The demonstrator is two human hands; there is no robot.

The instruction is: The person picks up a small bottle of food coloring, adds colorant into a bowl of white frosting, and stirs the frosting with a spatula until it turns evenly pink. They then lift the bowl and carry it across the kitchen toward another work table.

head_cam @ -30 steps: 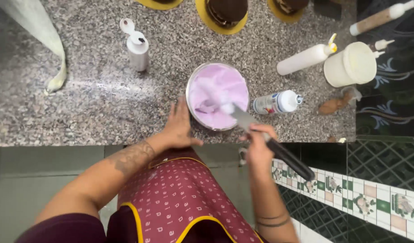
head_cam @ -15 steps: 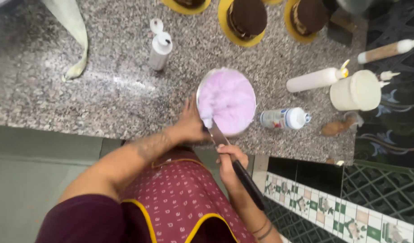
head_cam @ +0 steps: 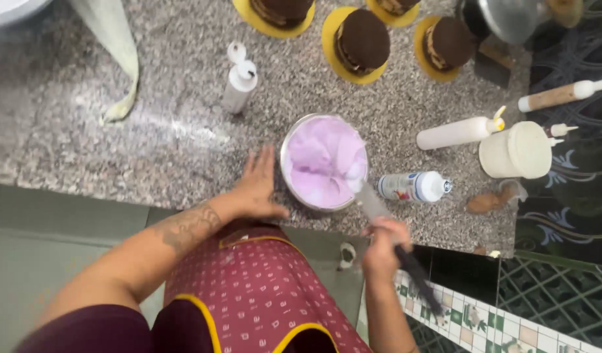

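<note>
A round metal bowl (head_cam: 289, 180) of lilac cream stands near the front edge of the speckled granite counter (head_cam: 183, 131). My left hand (head_cam: 258, 189) lies flat against the bowl's left side, fingers spread. My right hand (head_cam: 382, 248) grips the black handle of a long metal spatula (head_cam: 373, 204), whose blade tip dips into the cream at the bowl's right rim.
Several chocolate cakes on yellow boards (head_cam: 360, 42) stand at the back. A white squeeze bottle (head_cam: 239, 82) stands left of them. A lying bottle (head_cam: 415, 186), a long white bottle (head_cam: 454, 133), a cream tub (head_cam: 516, 150) and a piping bag (head_cam: 114, 59) surround the bowl.
The spatula blade has swung from the bowl's left front to its right rim. My right hand has moved right with it. The view has shifted, showing more cakes at the back.
</note>
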